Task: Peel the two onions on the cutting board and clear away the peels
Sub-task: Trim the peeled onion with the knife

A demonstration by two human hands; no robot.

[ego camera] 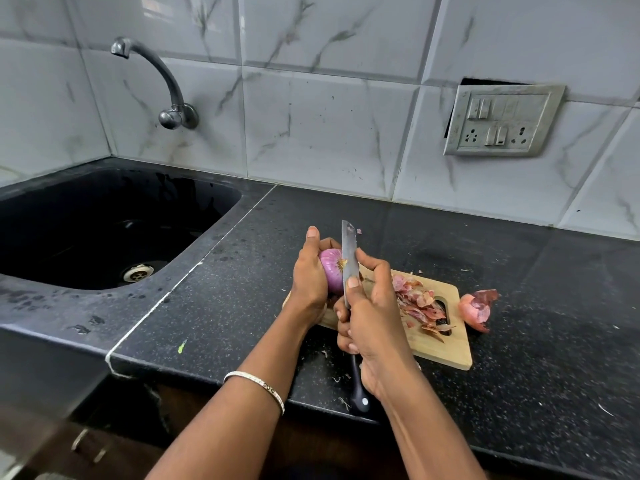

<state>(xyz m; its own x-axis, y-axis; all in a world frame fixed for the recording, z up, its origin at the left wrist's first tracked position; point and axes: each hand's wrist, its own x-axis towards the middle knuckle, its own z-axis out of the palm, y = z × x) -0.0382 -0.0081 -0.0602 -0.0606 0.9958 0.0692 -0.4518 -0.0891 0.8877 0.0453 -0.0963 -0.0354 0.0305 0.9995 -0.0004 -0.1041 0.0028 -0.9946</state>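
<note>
A person's left hand [310, 275] cups a purple onion [330, 270] above the left end of a wooden board [446, 344] on a black worktop [214, 306], fingers closed round it. The right hand [372, 317] grips a knife [349, 261], thumb pressed to the blade, whose edge meets the onion's root end. Dry peels [420, 304] lie heaped on the board. A second, partly skinned onion [474, 310] rests on the worktop just beside the board's right edge. A sink [104, 230] sits at left.
</note>
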